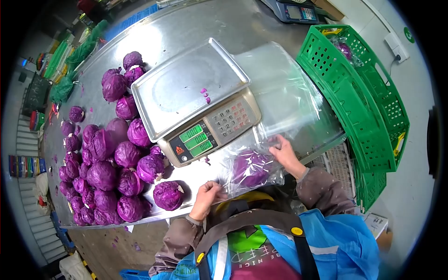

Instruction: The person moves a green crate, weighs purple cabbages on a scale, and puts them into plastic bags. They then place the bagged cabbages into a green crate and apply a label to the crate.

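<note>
Our left hand point(205, 199) is curled at the near left edge of a clear plastic bag point(276, 179), fingertips drawn in toward the thumb; glare on the film keeps us from telling whether any is caught between them. Our right hand point(285, 155) pinches the bag's far right edge between thumb and fingers. Inside, a red cabbage point(252, 169) lies on the tabletop point(182, 25) close in front of us, between our hands, its outline blurred by wrinkles and bright reflections. Our apron point(275, 215) reaches up close to the bag's near edge.

Just beyond stands a weighing scale point(235, 116), its metal tray holding a few purple scraps point(205, 94); we make out green digits, but the small print is too fine to read. Loose cabbages point(101, 175) crowd the left, hiding one another, and a single one point(168, 195) sits nearer our left hand. Flat clear plastic point(284, 84) spreads right of the scale.

Shiny metal makes up the surface, washed out by a lamp's reflection. A second scale point(298, 13) is cut off at the top. Green crates point(345, 93) stand on the right, near a wall socket point(395, 50). Far left, past green netting point(63, 88), shelved goods point(27, 166) are too small to identify, and black lens edges swallow the corners.
</note>
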`<move>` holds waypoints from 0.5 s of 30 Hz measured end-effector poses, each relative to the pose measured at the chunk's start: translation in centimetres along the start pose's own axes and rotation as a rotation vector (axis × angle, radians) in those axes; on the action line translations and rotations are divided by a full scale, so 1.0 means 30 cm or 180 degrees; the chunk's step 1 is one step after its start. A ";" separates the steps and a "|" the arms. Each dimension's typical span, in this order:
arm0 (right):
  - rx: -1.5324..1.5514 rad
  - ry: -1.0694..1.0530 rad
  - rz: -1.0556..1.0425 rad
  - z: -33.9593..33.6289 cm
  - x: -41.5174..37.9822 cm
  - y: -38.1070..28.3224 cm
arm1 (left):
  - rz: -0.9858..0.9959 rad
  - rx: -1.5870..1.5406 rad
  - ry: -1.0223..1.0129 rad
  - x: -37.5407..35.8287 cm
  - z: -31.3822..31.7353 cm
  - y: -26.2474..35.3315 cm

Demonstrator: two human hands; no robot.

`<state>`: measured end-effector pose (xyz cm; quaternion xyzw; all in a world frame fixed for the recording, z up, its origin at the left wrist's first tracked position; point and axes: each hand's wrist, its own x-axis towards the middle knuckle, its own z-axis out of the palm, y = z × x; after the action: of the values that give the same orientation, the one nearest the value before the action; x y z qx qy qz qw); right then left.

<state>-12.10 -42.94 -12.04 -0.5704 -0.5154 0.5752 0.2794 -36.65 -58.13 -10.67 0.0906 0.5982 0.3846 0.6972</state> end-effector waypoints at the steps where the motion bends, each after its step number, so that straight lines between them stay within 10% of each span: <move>1: -0.0340 -0.0036 0.0086 -0.002 -0.013 -0.011 | 0.0850 0.1731 0.0388 -0.015 0.015 0.039; 3: -0.0735 -0.0199 0.0180 -0.009 -0.028 -0.004 | 0.2815 0.3103 0.1337 -0.057 0.103 0.103; 6: -0.1617 -0.0024 -0.0214 0.002 -0.039 -0.049 | 0.3650 0.3490 -0.0256 -0.035 0.241 0.236; 12: -0.1816 -0.0010 -0.1994 -0.028 -0.009 0.002 | 0.2331 0.3083 -0.1030 0.177 0.241 0.191; 15: 0.1275 -0.1580 -0.0206 0.104 0.052 0.199 | 0.1026 0.1144 -0.1059 0.183 0.202 0.186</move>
<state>-13.75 -44.25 -18.62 -0.3296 -0.4621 0.7777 0.2700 -33.61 -48.73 -9.97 0.3682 0.5121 0.3582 0.6884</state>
